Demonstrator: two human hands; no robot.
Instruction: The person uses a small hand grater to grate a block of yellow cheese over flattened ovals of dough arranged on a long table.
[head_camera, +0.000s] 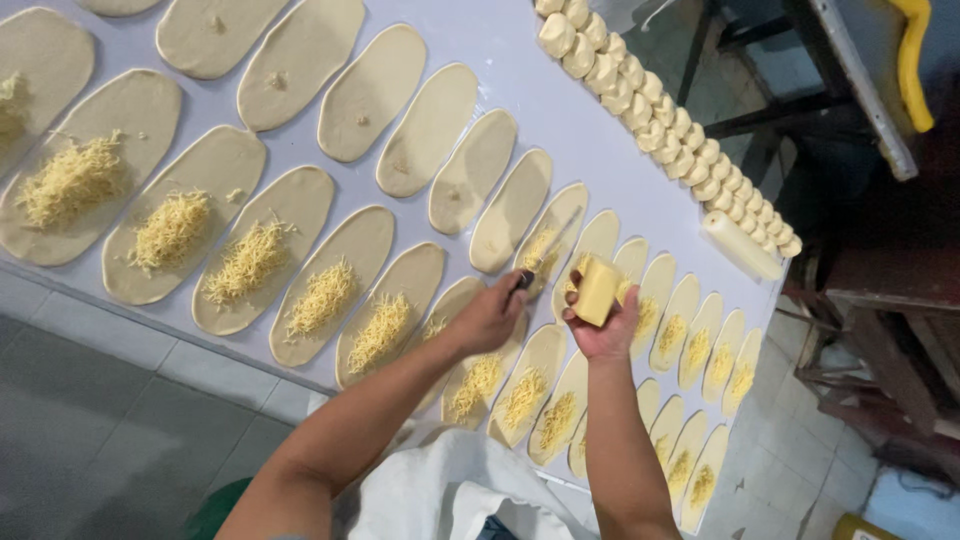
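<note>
While the left hand (492, 318) was closed around the dark handle of a thin knife (545, 252), its blade slanted up and away over one of the flat dough ovals (300, 262), the right hand (603, 330) was clamped on a pale yellow block of cheese (597, 291), held upright just above the dough and just beside the knife hand. Both hands hovered over the near-middle part of the white desk (560, 110), which was covered with rows of flattened ovals. The ovals in the nearer row carried heaps of grated cheese (248, 262), while most in the farther row lay almost bare, a few with only a small crumb on them. Along the far edge of the desk ran a double line of small dough lumps (665, 120), with a pale roll (742, 246) lying beside its end. A white cloth (440, 495) hung below the arms.
</note>
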